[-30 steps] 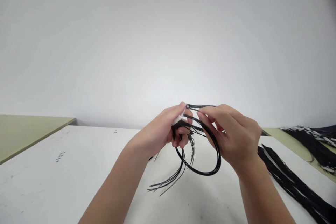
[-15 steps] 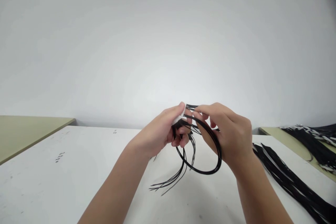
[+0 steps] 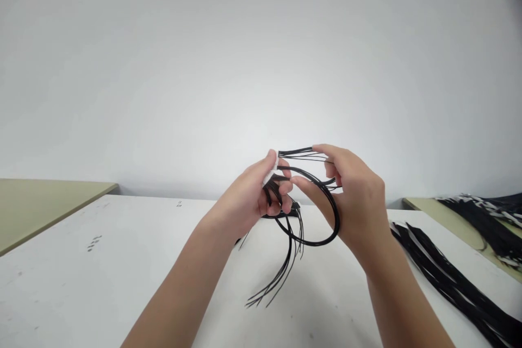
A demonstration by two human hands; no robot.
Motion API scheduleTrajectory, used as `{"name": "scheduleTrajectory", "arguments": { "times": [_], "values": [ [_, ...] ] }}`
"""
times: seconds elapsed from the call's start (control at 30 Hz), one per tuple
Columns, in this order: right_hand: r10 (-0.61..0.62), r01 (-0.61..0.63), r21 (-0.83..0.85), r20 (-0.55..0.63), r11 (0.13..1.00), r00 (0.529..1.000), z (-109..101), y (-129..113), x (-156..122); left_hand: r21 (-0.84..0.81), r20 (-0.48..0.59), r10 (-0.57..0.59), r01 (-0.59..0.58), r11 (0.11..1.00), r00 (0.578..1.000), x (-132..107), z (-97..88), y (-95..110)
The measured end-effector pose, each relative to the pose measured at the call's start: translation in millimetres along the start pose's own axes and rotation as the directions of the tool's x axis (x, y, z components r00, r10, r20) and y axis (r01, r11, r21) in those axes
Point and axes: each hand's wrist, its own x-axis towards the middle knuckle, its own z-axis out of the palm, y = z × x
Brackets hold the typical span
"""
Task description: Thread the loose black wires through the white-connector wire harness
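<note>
My left hand [image 3: 248, 196] is closed on a white connector [image 3: 270, 175], its thumb pressed over the top. Black wires [image 3: 296, 151] run out of the connector to the right. Some bend into a wide loop [image 3: 336, 212] hanging below the hands, while thin loose ends [image 3: 273, 283] droop toward the table. At the right, my right hand [image 3: 346, 190] has its thumb and index finger spread apart. Its index fingertip touches the upper wires, and the loop passes across its thumb. The curled fingers behind are partly hidden.
Below the hands stretches a white table [image 3: 134, 272]. Bundles of black wires [image 3: 452, 277] lie along its right side. More dark wire bundles [image 3: 477, 223] with white ends rest on a greenish surface further right. Another greenish tabletop [image 3: 44, 206] stands at the left.
Both hands have risen slightly, the left also shifting left with the connector. The right thumb and index finger have spread apart, and more of the upper wires shows between the hands.
</note>
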Motion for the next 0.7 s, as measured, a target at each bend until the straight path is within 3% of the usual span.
{"name": "scheduleTrajectory", "arguments": {
  "times": [0.17, 0.3, 0.37, 0.43, 0.57, 0.7],
  "values": [
    [-0.05, 0.041, -0.069, -0.143, 0.997, 0.988, 3.9, -0.8, 1.4, -0.051, -0.04, -0.012, 0.01, 0.999, 0.999, 1.9, 1.8, -2.3],
    [0.025, -0.03, -0.014, -0.276, 0.999, 0.961, 3.9, -3.9, -0.3, -0.182, -0.136, -0.024, -0.002, 0.983, 0.99, 3.2, 5.2, -0.8],
    [0.104, -0.091, 0.073, -0.203, 0.993, 0.974, 2.8, -4.7, -2.3, -0.243, -0.187, -0.006, -0.041, 0.969, 0.982, 3.6, 6.3, 0.9],
    [0.171, -0.163, 0.185, -0.027, 0.969, 0.985, 1.5, -5.8, -4.0, -0.284, -0.222, 0.019, -0.083, 0.955, 0.975, 4.1, 6.5, 1.9],
    [0.178, -0.315, 0.387, 0.349, 0.867, 0.92, -0.3, -11.5, -5.4, -0.301, -0.226, 0.074, -0.142, 0.943, 0.971, 5.9, 4.3, 0.0],
    [0.161, -0.395, 0.478, 0.458, 0.785, 0.874, 0.3, -18.1, -5.7, -0.274, -0.183, 0.123, -0.171, 0.947, 0.975, 6.9, 3.0, -3.7]
  ]
}}
